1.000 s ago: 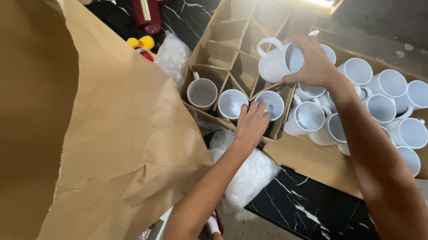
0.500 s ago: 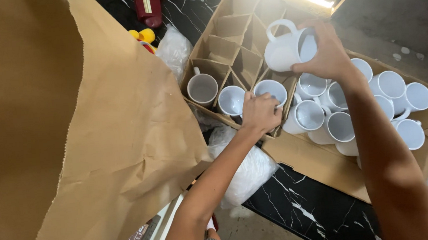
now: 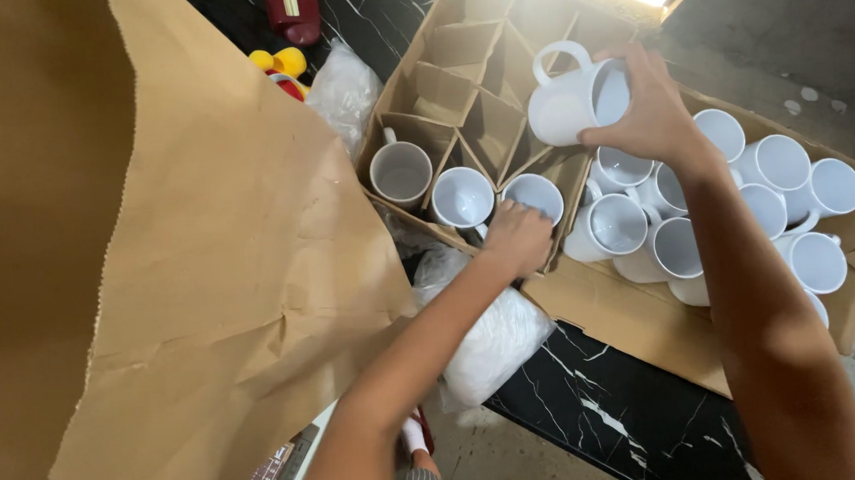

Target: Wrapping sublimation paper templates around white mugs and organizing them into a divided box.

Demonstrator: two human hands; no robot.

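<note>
Grip of the right hand [image 3: 651,114] is closed on a white mug [image 3: 572,100], fingers hooked inside the rim so it hangs tilted above the divided cardboard box [image 3: 455,63]. Left hand [image 3: 520,236] presses on the box's front edge at 6 o'clock, clenched on the cardboard beside a mug, probably to steady it. At 9 o'clock a big sheet of brown paper [image 3: 150,289] covers the dark marble desk [image 3: 621,427]. At 3 o'clock an open carton [image 3: 644,330] keeps loose mugs [image 3: 775,196] crowded together. 3 mugs [image 3: 465,195] stand in the cells, so they cannot knock each other.
</note>
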